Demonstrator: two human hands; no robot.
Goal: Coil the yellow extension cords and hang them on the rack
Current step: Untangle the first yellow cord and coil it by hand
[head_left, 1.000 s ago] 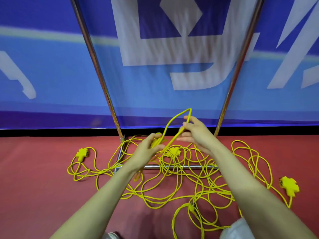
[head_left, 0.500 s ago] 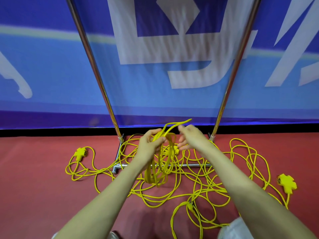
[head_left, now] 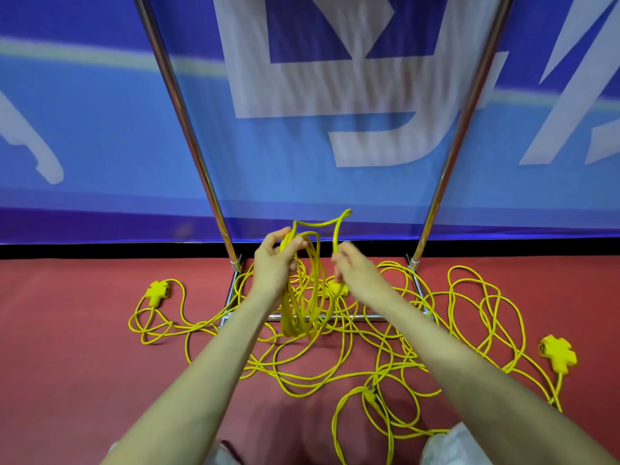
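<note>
The left fingers curl round the top of a coil, thumb and fingertips closed over several gathered loops so that they hang as one long bunch and cannot slip apart. The right fingers pinch a single strand just right of it. Between the two grips a short arch stands up, likely the next loop being sized before it is laid into the left hand. The right hand appears to grip lightly, which would let the strand slide through as it feeds.

Both hands are raised above the floor, so the coil dangles free, its bottom in front of the rack's near base bar. The rest of the cords lie tangled on the floor around and right of that base, with one socket block at the left and another at the far right.

The rack rises just beyond the hands, before a blue banner, and nothing hangs on the part in view. Most of the cord is loose, so coiling looks early.
</note>
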